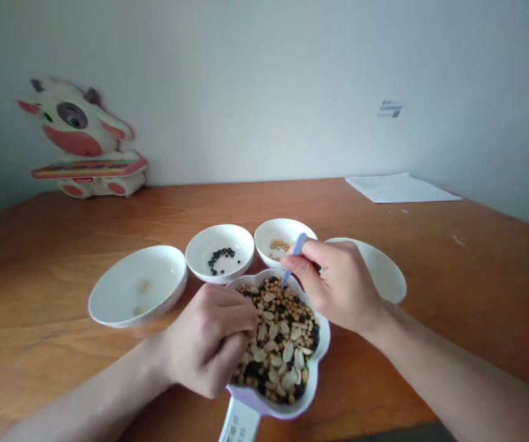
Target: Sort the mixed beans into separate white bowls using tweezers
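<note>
A paw-shaped white and lilac dish (323, 344) with a short handle stands at the near middle, full of mixed beans, dark beans and split peanuts (287, 353). My right hand (344, 282) pinches a thin light-purple plastic utensil (297, 248) above its far edge. The lower tip meets the mix; whether it ends in a spoon cannot be seen. Over the dish's left side, my left hand (213, 337) is curled closed, its fingertips hidden from view. Behind them sit a white bowl with several black beans (220, 253) and another bowl (285, 224) with some yellow beans.
A wide white bowl (137, 285) with two faint pale patches stands left, and another white bowl (384, 267) sits partly behind my right hand. A cow-shaped toy keyboard (89, 141) is at the back left. White papers (402, 188) lie by the wall on the wooden table (471, 301).
</note>
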### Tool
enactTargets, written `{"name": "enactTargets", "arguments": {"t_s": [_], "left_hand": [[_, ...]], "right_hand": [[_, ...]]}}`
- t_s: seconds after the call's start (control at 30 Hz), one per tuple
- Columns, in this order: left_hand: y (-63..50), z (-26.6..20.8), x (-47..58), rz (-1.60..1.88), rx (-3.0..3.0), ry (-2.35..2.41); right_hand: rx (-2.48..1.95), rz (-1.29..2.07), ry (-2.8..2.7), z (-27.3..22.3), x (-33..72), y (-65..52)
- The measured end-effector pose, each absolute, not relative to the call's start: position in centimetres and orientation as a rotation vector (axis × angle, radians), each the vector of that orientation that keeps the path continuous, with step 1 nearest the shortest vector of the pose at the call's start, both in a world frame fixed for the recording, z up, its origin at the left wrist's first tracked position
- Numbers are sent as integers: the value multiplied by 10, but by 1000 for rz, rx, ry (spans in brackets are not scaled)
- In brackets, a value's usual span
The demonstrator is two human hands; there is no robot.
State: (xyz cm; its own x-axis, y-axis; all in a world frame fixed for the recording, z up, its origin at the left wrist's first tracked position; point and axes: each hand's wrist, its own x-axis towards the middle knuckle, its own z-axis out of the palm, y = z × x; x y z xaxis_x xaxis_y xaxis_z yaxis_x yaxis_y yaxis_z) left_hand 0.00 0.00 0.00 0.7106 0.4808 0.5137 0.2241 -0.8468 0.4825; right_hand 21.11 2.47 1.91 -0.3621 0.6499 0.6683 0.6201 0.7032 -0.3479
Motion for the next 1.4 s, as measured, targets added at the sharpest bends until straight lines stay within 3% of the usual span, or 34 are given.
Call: {"name": "enactTargets", "arguments": {"t_s": [0.37,0.9,1.17,1.4], "left_hand": [[2,0,1,928,2529,506],[1,1,0,911,2530,512],[0,3,1,918,2548,522],[1,0,0,914,2550,527]], "right_hand": [[-1195,-176,-1734,20,219,35],[-1178,-124,-1724,21,219,35],[-725,233,-2172,22,213,27],[-711,348,-2343,17,212,28]]}}
